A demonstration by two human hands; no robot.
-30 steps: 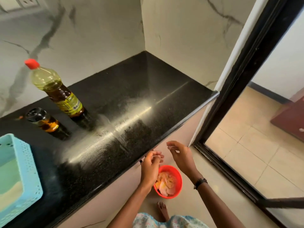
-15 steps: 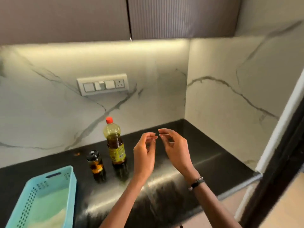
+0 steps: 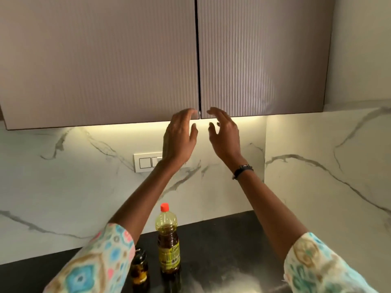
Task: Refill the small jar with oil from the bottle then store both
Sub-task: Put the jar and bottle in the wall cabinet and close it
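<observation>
Bottle point(image 3: 168, 240) and jar point(image 3: 139, 266) wait capped; my left hand point(image 3: 179, 137) and right hand point(image 3: 224, 134), both empty and loose-fingered, should hook the cupboard doors' point(image 3: 198, 118) bottom edges

Black counter point(image 3: 222, 240) below marble wall, bottle point(image 3: 168, 240) with red cap standing upright on it, small jar point(image 3: 139, 268) just left of the bottle, slightly nearer
</observation>
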